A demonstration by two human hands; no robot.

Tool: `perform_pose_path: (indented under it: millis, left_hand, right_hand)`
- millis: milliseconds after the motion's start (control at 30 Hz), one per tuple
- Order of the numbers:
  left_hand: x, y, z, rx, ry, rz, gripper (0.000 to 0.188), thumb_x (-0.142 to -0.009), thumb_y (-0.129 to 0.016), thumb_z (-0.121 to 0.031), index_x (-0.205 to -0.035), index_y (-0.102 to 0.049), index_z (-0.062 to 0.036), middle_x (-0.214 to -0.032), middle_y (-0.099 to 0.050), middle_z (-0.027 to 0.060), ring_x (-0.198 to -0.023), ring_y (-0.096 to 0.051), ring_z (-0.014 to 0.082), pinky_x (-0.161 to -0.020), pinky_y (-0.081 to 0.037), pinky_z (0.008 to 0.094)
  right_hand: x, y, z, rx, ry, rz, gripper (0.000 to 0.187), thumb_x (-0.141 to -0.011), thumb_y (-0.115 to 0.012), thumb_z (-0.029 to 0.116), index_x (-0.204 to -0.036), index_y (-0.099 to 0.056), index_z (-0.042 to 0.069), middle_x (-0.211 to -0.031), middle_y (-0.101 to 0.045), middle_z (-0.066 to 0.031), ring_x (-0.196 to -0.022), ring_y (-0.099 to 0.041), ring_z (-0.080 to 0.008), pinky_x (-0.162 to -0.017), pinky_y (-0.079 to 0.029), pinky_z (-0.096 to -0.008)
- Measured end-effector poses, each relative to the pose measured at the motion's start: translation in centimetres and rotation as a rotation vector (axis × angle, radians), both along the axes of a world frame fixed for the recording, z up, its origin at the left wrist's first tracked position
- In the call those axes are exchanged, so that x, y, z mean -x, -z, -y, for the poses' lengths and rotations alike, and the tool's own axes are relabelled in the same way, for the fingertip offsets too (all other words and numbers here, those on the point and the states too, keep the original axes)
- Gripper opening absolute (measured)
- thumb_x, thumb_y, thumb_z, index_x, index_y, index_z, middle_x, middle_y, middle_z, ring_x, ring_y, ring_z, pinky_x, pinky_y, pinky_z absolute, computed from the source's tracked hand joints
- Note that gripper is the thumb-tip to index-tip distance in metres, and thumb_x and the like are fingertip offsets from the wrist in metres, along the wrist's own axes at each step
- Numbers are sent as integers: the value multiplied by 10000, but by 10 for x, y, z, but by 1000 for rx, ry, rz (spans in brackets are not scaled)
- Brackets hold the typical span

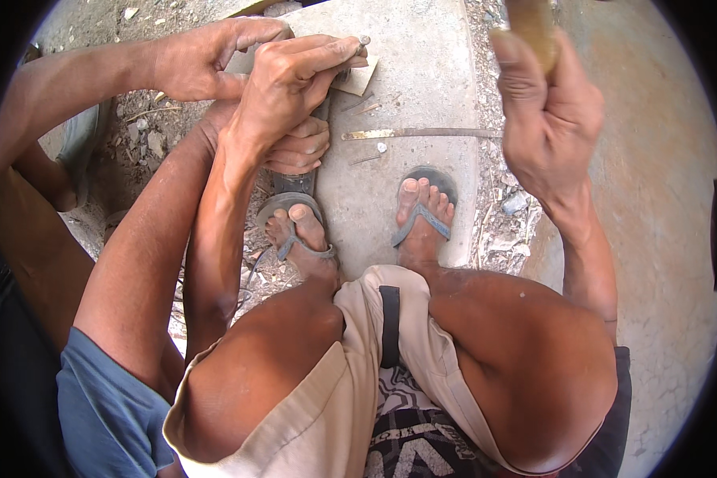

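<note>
Small metal pin [364, 41] sat pinched in your left hand [283, 84], near pale flat piece [362, 78]; tight grip likely kept it steady. Other person's hand [299, 150] curled just below, maybe bracing; can't tell on what. Your right hand [554, 123] gripped blurred yellowish handle [536, 32], raised well apart, likely for clearance. Metal strip [418, 134] lay on slab [366, 203].

at eleven o'clock, the bare left hand [283, 88] grips a small, narrow grey metal piece [364, 41] above a pale grey concrete slab [410, 60]; another person's bare hand [199, 62] is beside it. at two o'clock, the bare right hand [554, 127] holds a blurred yellow-brown object [535, 36]. a thin, flat, worn metal strip [438, 133] lies at one o'clock.
</note>
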State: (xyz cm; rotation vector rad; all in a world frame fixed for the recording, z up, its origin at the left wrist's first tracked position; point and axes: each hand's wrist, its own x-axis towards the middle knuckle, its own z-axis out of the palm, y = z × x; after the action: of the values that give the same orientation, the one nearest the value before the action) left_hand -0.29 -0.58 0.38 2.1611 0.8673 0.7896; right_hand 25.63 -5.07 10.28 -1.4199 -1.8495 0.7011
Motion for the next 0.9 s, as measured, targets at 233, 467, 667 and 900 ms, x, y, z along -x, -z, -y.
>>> perform_pose_path:
  millis: [233,467,667,900]
  left_hand:
    - [0,1,0,1,-22,28,282,-884,-714,61,-1136,-778,-47,-969,-792,125,-836,-783,273,-725,-628,334]
    - [-2,1,-1,33,2,10,267,-888,-716,61,-1128,-776,-38,-968,-793,125,-829,-782,269,-720,-627,330]
    - [-1,1,2,17,-30,49,254,-893,-709,59,-1119,-775,-37,-948,-790,123,-818,-781,260,-703,-622,326]
    - [-4,1,-1,10,-16,26,250,-907,-702,54,-1125,-777,-45,-948,-792,120,-816,-781,252,-700,-624,323]
  right_hand:
    - [-5,-12,-10,107,91,63,209,-1076,-641,214,-969,-687,41,-625,-501,43,-507,-428,-47,-456,-321,-233]
    - [-11,6,0,156,-68,208,227,-1065,-647,230,-967,-692,29,-597,-571,-38,-456,-481,-121,-424,-359,-307]
    - [-11,-12,-11,66,166,-21,238,-1081,-626,246,-1003,-721,42,-599,-552,15,-480,-443,-58,-435,-338,-261]
    - [-13,8,-5,195,-72,230,256,-1079,-634,254,-980,-701,27,-606,-550,17,-485,-431,-56,-460,-345,-247]
